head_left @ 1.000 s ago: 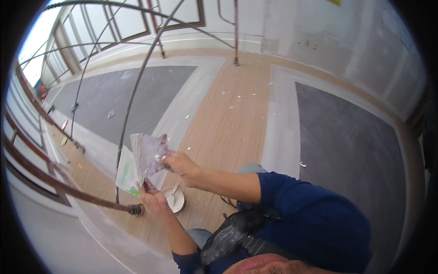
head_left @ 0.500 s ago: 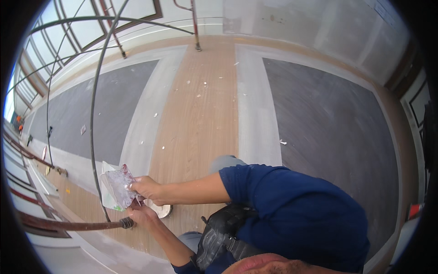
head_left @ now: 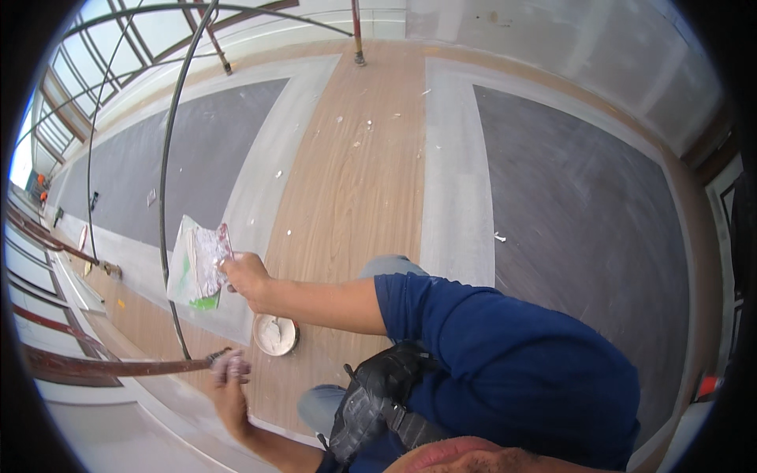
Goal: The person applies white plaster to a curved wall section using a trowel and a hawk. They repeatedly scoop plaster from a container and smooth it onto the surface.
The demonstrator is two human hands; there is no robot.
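My right hand (head_left: 246,277) is closed round the edge of a flat, putty-smeared scraper (head_left: 210,258) with dark red edges. Behind it, partly covered, is a thin white piece with green patches (head_left: 183,272); whether the two are joined I cannot tell. Lower down, my left hand (head_left: 229,388) has its fingers curled and whitened, close to the end of a reddish-brown scaffold pole (head_left: 134,366). What those fingers hold, if anything, does not show. Between my arms a round tub (head_left: 275,334) of white putty stands on the wood-look floor.
Thin grey scaffold rods (head_left: 167,158) arch up on my left. Dark grey floor panels (head_left: 572,189) with pale borders flank a wood-look strip (head_left: 355,173) scattered with white crumbs. A plastered wall (head_left: 544,47) rises at the far side. A black bag (head_left: 378,394) hangs at my front.
My left hand has come away from the scraper and moved down toward the pole end. The right hand has lifted the scraper farther away, uncovering the putty tub. The view has shifted slightly.
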